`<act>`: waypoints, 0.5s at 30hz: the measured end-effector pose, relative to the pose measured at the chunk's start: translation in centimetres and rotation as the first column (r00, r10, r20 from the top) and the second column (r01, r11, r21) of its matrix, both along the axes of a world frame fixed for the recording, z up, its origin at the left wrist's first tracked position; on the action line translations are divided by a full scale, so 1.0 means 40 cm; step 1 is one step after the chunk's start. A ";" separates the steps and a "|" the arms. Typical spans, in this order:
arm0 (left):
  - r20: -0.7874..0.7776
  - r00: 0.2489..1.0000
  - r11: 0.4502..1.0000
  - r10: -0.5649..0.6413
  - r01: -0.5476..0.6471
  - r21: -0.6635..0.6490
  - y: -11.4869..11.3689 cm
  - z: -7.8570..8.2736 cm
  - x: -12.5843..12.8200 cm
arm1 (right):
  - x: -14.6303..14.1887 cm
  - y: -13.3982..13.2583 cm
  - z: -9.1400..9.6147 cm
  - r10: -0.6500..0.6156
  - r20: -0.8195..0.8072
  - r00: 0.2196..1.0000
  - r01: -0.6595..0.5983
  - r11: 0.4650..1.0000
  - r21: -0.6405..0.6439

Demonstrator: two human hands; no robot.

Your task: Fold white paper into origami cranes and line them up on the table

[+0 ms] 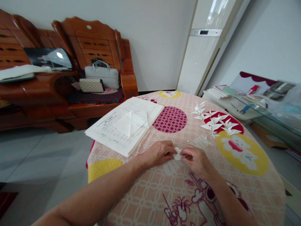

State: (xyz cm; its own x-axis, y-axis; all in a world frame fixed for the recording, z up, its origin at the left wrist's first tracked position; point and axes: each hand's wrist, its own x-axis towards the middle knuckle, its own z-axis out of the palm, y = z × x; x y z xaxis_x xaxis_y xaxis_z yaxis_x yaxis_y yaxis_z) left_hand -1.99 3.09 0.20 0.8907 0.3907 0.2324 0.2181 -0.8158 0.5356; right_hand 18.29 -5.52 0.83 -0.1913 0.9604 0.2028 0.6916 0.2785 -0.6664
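Note:
Between my two hands lies a small piece of folded white paper [178, 153], low over the patterned tablecloth [145, 194]. My left hand [162, 153] has its fingers closed on the paper's left side. On the right side, my right hand [194, 157] pinches the paper between thumb and fingers. The finer folds are too small to make out. Beyond my right hand, several white paper cranes [216, 121] stand in a cluster on the cloth. To the left rests a stack of printed sheets [110, 125] with a creased square of white paper [131, 122] on top.
Wooden armchairs [94, 40] line the wall, one holding a grey handbag [102, 76] and a quilted purse [91, 85]. A tall white cabinet-like unit [199, 53] stands behind the round table. At right, a glass-topped stand [263, 116] carries papers and odds and ends.

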 end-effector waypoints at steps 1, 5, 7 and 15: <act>0.004 1.000 1.000 0.004 -0.004 -0.007 0.001 0.000 0.000 | -0.001 0.000 -0.003 0.000 0.027 1.000 0.000 1.000 -0.006; 0.017 1.000 0.999 0.018 -0.018 -0.026 0.004 -0.004 0.002 | -0.010 -0.003 -0.010 -0.024 0.186 0.982 0.017 0.999 0.041; 0.017 1.000 1.000 0.018 -0.017 -0.024 0.004 -0.005 0.002 | -0.015 -0.004 -0.011 -0.023 0.249 0.968 0.007 0.998 0.066; -0.025 1.000 0.993 -0.008 0.011 0.117 -0.004 -0.011 0.001 | -0.021 -0.008 -0.012 0.009 0.356 0.935 -0.044 0.995 0.091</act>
State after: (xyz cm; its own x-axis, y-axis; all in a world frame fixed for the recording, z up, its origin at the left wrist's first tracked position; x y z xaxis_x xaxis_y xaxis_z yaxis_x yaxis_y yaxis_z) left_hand -1.94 2.94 -0.25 0.9001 0.3536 0.2544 0.2220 -0.8748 0.4306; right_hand 17.44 -5.84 0.33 -0.2929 0.9332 0.2083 0.8693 0.3507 -0.3482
